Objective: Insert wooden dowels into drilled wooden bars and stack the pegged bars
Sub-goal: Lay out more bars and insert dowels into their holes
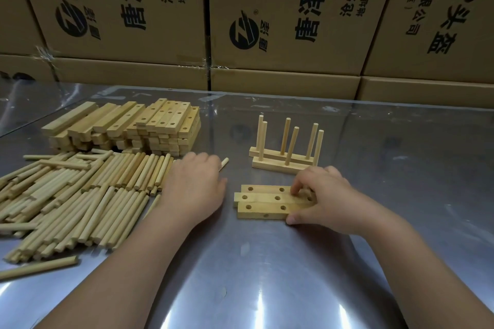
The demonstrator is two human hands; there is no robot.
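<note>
Staging a dowel for the open holes: left hand has the shorter path

I find the left hand (197, 184) at the right edge of the dowel heap (80, 195), fingers curled down. It appears to be clamped on one dowel (225, 162), though only the tip shows past the knuckles. The right hand (328, 195) grips the three drilled bars (267, 201), with the thumb on the near face and the fingers bent over the top at the right end. I cannot tell how firmly it holds them.

Those bars lie flat on the worktop (267, 275), side by side and touching, holes up. Their long axis runs left to right across my view. They sit just to the right of the left hand, and their left ends are nearest to it. The left and middle holes are exposed, while the right hand hides most of the right-end ones.

My judgement is that the held dowel lies tilted and low. It must be stood upright and carried right to the nearest open hole, with the right hand steadying the bars.

Beyond the flat bars stand two pegged bars (283, 160), close together, each carrying three upright dowels. The stock of unpegged bars (160, 125) is stacked at far left, behind the heap. Printed cartons (294, 8) form the wall at the back.
</note>
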